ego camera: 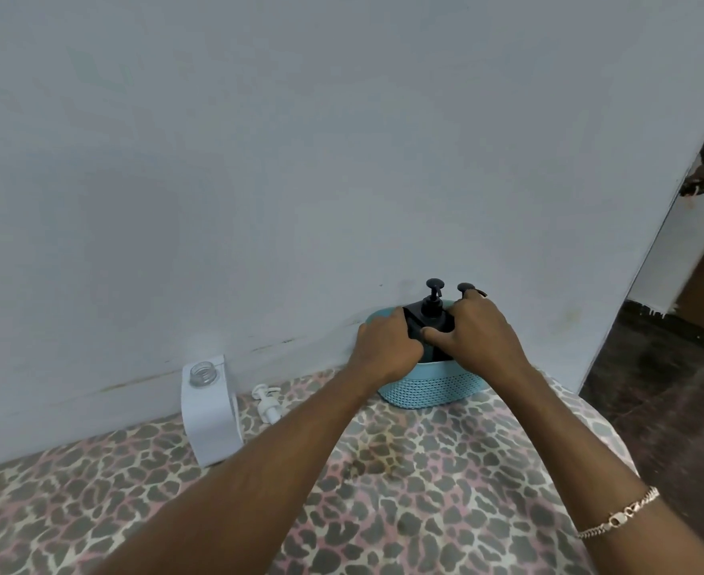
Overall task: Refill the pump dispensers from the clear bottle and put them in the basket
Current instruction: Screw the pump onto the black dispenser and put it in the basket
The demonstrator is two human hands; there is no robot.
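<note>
Against the wall, on the leopard-print cover [425, 471], the teal basket [429, 388] already holds the black dispenser [432, 302], upright, its pump above the hands. A second pump head [465, 287] shows just past the right fingertips.

Hand state: the left hand [385, 346] curls its fingers round the dispenser's left shoulder. The right hand [477, 334] presses its thumb on the front and wraps its fingers over the far side.

Handling, as judged: the body is rigid and smooth, probably heavy once filled, and slippery if soap has run down it. Grip the body with both palms. Do not lift by the pump (it may unscrew or discharge).

Well to the left stands an open-necked bottle [209, 412], with a white pump [265, 402] lying just beside it.
</note>
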